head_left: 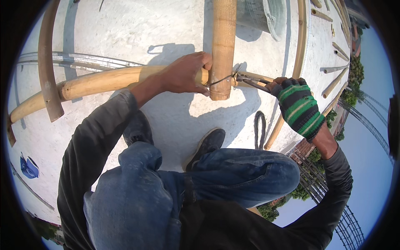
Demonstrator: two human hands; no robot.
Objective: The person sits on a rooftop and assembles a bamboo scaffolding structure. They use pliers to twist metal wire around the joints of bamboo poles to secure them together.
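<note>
Two bamboo poles meet in front of me: a thick pole (224, 39) coming down from the top, and a crosswise pole (102, 81) running beneath it from the left. Dark tie wire (221, 80) is looped around the joint. My bare left hand (181, 75) grips the crosswise pole just left of the joint, thumb and fingers spread across it. On the other side, my right hand (296, 104), in a green and black striped glove, is closed around the handles of pincers (255, 81). Their jaws are at the wire, beside the thick pole's lower end.
Another bamboo pole (51, 62) crosses at the left, near thin rods (89, 58). A grey bucket (254, 16) lies beyond the joint. A long pole (299, 41) and a black loop (259, 129) lie right. A blue object (30, 167) sits left. The white surface ends at the right.
</note>
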